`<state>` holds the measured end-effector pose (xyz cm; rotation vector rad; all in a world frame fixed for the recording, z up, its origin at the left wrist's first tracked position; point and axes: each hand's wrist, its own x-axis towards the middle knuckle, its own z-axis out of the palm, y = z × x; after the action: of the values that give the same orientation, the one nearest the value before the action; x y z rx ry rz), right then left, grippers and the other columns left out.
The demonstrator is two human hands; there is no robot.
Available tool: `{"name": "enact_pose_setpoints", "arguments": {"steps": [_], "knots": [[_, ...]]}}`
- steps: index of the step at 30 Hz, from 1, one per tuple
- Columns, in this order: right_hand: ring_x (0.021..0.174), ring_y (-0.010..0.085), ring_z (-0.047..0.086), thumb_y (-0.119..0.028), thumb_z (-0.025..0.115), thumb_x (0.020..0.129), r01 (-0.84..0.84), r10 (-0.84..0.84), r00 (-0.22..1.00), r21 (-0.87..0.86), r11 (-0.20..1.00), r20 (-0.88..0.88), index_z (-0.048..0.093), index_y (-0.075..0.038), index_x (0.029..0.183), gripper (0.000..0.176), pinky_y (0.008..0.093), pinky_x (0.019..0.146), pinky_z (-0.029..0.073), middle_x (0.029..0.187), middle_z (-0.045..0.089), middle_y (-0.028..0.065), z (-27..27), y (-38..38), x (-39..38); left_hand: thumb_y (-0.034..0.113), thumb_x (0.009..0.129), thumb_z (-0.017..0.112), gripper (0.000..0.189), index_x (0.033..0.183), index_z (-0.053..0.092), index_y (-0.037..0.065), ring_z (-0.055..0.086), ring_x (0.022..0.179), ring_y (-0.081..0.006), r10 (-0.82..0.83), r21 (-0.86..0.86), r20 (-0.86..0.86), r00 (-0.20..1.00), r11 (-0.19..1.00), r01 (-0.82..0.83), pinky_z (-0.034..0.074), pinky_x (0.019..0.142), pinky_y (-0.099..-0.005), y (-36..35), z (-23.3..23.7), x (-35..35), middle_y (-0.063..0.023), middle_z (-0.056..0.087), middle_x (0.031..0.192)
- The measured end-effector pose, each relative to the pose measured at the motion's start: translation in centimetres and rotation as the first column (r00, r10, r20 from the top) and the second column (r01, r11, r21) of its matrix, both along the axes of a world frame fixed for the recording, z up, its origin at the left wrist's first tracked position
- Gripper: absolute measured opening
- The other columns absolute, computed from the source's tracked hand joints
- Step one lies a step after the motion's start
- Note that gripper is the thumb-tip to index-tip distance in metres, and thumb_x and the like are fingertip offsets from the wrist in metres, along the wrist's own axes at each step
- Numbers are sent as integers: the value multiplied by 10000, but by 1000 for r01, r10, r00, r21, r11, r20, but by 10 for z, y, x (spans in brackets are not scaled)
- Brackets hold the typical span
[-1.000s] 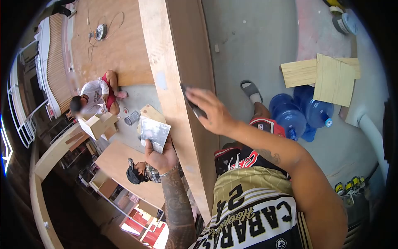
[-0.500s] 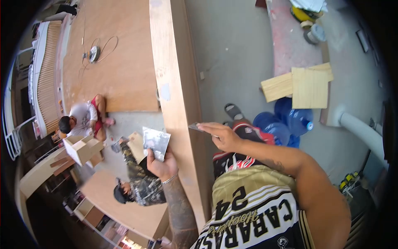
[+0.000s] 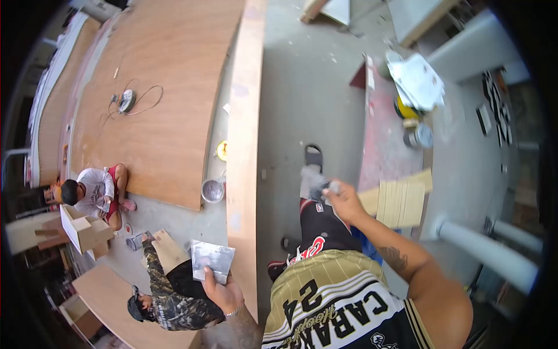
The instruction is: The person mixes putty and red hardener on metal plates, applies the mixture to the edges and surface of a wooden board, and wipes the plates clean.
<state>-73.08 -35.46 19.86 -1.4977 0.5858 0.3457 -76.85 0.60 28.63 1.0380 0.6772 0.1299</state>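
Filler work is looking partway done, as I'm judging it. At the far left a seated person (image 3: 93, 192) and a person in camouflage (image 3: 168, 294) are working low on the floor (image 3: 314, 87), apart from the hands I'm watching. The left hand (image 3: 225, 294) is clamping its grip shut on a corner of a metal plate (image 3: 213, 260), which is carrying a grey smear, just beside the long plywood board (image 3: 244, 151). A paler patch (image 3: 240, 91) is showing on the board's narrow face. Most of that face is showing bare wood, so I'm reckoning much is left.

Further right, the right hand (image 3: 344, 202) is hovering off the board, above the floor, its grip closed around a scraper (image 3: 317, 187) that is blurring too much to detail. On the jersey (image 3: 343, 302) I'm reading "24" and "CARA", plus a script word, possibly "Hoops". The red lettering on the shorts (image 3: 317, 232) is coming through illegible.
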Motion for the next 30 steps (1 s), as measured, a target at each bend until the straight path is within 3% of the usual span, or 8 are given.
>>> {"name": "enact_pose_setpoints", "arguments": {"steps": [4,13,15,17,19,21,23,30], "knots": [[853,95,634,-162,608,950,396,-462,886,441,806,49,578,-43,1161,244,277,785,525,986,658,12,26,-54,150,179,984,517,386,1331,472,17,566,1169,-227,-52,54,67,996,997,48,443,1012,-431,-94,15,105,-113,573,1287],[593,119,583,-355,513,997,17,-97,982,434,901,163,559,-88,981,272,261,548,485,748,605,17,192,-155,349,143,961,523,360,1297,481,22,617,1079,-224,-110,-352,90,990,926,135,504,933,-374,-276,41,338,-91,612,1199],[492,128,522,-358,508,997,-369,-27,907,822,433,421,553,-92,973,270,253,471,430,693,578,22,182,-189,381,143,966,531,323,1253,511,-5,620,1049,-203,-286,-398,158,945,858,326,487,937,-357,-304,38,372,-94,628,1145],[542,130,540,-363,491,1003,-438,59,891,815,380,451,552,-104,979,267,255,492,429,717,590,8,151,-216,413,155,958,554,328,1238,520,-14,623,1026,-191,-312,-417,172,934,836,356,485,924,-348,-339,32,406,-94,634,1124],[671,117,532,-370,564,970,-107,55,987,360,927,150,547,-96,1115,310,278,511,411,784,587,-6,87,-233,434,159,956,571,328,1231,529,-13,621,1017,-172,-459,-440,195,867,749,495,483,916,-341,-379,30,443,-83,638,1116],[678,109,535,-410,569,957,59,-50,997,141,988,-67,542,-127,1132,334,272,486,377,831,589,-5,27,-253,458,173,956,589,338,1234,533,-10,619,986,-151,-496,-391,210,842,747,538,486,890,-320,-409,40,483,-69,641,1106],[707,100,564,-421,569,951,356,-301,926,265,896,-228,562,-150,1127,323,275,507,394,928,607,-3,-78,-325,454,185,959,595,369,1257,520,-19,615,979,-144,-472,-470,264,841,698,539,481,893,-313,-433,49,530,-62,639,1105],[625,102,498,-443,570,946,685,-633,728,296,665,-264,572,-173,1075,299,246,465,317,866,578,-23,2,-434,602,419,947,594,312,882,512,125,373,469,-34,-371,-844,-21,929,505,182,274,354,-159,-494,22,706,39,395,596]]}}
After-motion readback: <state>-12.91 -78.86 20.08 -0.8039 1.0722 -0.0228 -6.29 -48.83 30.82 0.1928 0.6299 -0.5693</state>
